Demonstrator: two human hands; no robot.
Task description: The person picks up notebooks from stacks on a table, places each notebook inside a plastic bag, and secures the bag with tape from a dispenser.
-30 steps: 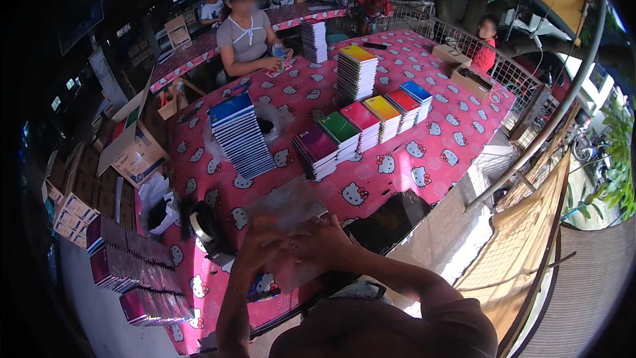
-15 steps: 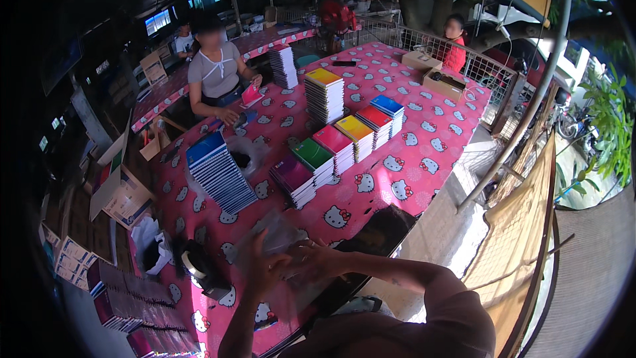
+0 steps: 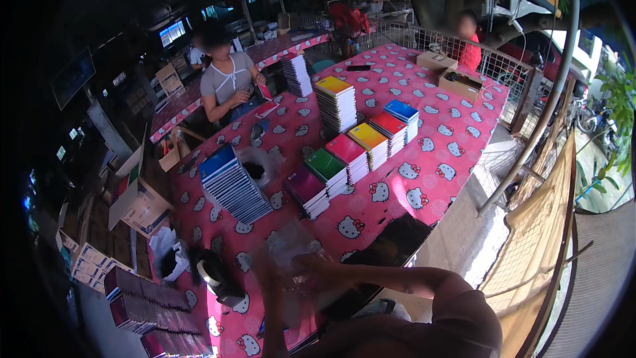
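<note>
Low in the middle, a clear plastic bag (image 3: 290,241) is stretched between my hands above the table. My left hand (image 3: 267,270) grips its left side, and my right hand (image 3: 314,269) has hold of the right side; the fingers of both are dark and blurred. Just beyond the bag, a row of notebook stacks runs away to the right: purple (image 3: 306,187), green (image 3: 325,164), pink (image 3: 345,149), yellow (image 3: 368,136), red (image 3: 387,123) and blue (image 3: 401,110). A tall blue notebook stack (image 3: 233,184) leans to the left of them. A black tape dispenser (image 3: 217,278) stands left of my left hand.
A pink patterned cloth covers the table (image 3: 424,162). Across it, a person (image 3: 228,79) handles a pink-covered notebook (image 3: 263,89). Tall notebook stacks (image 3: 336,106) stand mid-table, cardboard boxes (image 3: 460,85) at the far right. Wrapped purple notebooks (image 3: 149,301) and open cartons (image 3: 142,209) lie left.
The view has shifted, so the scene sits further right. My hands have moved slightly and the bag between them is more spread out. The person opposite has drawn both hands together at the notebook.
</note>
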